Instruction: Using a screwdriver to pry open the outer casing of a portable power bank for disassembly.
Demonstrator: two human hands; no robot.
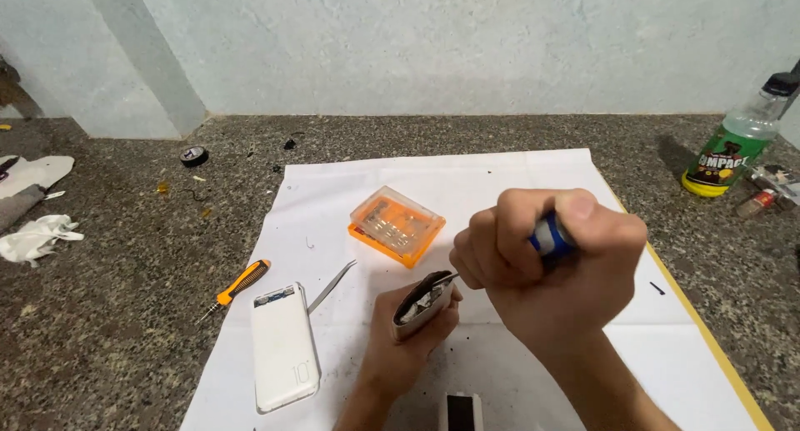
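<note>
Bright, even light w/ soft shadows; white sheet (500, 181) slightly glary; sharp focus, mild wide-angle bend at edges.

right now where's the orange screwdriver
In the head view, the orange screwdriver lies left of the white sheet, on its edge, just above the white power bank and left of the tweezers.

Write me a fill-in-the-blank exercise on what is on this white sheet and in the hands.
1. The right hand grips a tool with a ____ handle.
2. The left hand holds a small opened device upright on the ____ sheet.
3. The tweezers lie between the white power bank and the ____ bit case.

Missing: blue; white; orange
</note>
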